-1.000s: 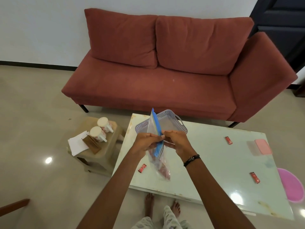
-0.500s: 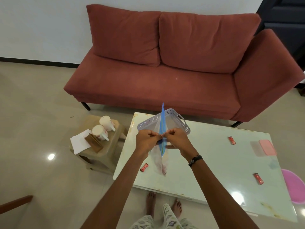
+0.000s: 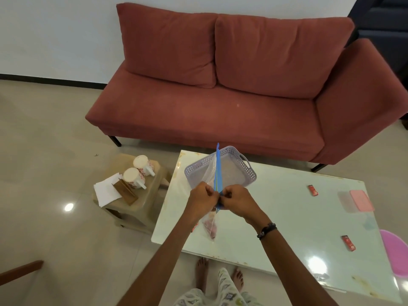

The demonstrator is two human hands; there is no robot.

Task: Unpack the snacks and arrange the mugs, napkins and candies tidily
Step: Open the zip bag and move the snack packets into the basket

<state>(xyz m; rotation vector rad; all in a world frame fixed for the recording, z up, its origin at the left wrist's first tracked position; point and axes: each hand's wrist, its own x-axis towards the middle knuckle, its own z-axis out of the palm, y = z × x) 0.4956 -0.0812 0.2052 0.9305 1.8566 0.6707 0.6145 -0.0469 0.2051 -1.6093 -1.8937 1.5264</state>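
I hold a clear zip bag point(image 3: 210, 224) with a blue seal strip above the white table point(image 3: 282, 217); pinkish snacks sit in its bottom. My left hand point(image 3: 202, 197) pinches one side of the seal and my right hand point(image 3: 236, 199) pinches the other, fists close together. A lilac perforated basket point(image 3: 240, 167) stands on the table just behind the bag. Two red candies point(image 3: 313, 190) point(image 3: 348, 243) lie on the table's right part. Two white mugs point(image 3: 144, 164) point(image 3: 133, 178) with red pattern and white napkins point(image 3: 107, 191) sit on the beige stool point(image 3: 141, 204) at left.
A red sofa point(image 3: 220, 102) stands behind the table. A pink flat item point(image 3: 361, 199) lies at the table's right end, and a pink stool point(image 3: 395, 252) stands beyond it. A brown holder point(image 3: 124, 191) is on the beige stool. My bare feet are under the table's near edge.
The bag's blue seal has turned upright and risen in front of the basket. Both hands have drawn closer together on the seal.
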